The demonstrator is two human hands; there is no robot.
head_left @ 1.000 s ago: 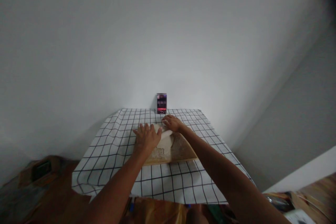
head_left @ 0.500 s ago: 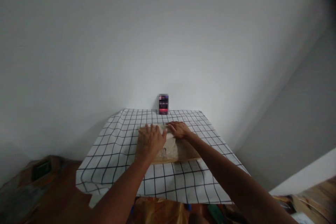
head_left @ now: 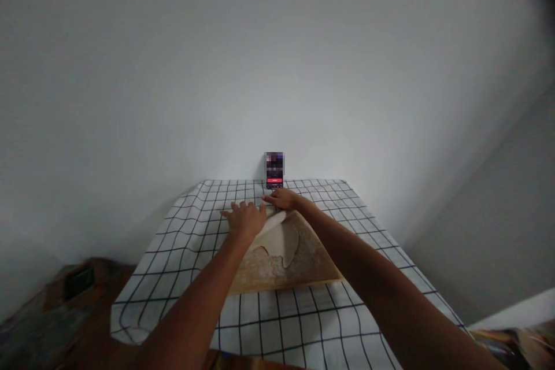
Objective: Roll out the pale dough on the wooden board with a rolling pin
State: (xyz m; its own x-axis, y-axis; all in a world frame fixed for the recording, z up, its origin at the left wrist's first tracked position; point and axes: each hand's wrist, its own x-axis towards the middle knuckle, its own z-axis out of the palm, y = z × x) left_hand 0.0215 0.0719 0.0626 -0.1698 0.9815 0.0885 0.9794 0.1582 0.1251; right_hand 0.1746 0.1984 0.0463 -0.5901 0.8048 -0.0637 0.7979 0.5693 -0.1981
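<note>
A flat sheet of pale dough (head_left: 284,243) with an uneven edge lies on a floured wooden board (head_left: 303,270). Across its far part runs a pale rod (head_left: 274,221), probably a rolling pin, slanting between my hands. My left hand (head_left: 246,221) lies over the rod's left end, palm down with fingers spread. At the far right end my right hand (head_left: 282,199) rests with its fingers stretched out flat. Neither hand is wrapped round anything. Both hands hide the ends of the rod.
A phone (head_left: 274,170) with a lit screen leans upright against the wall behind the board. The table wears a white cloth (head_left: 173,254) with a dark grid. At the lower left, a brown box-like object (head_left: 80,283) sits beyond the table's edge.
Both hands have moved forward, away from me, the right one more so. More of the near dough and board shows now, and the view has shifted slightly.
</note>
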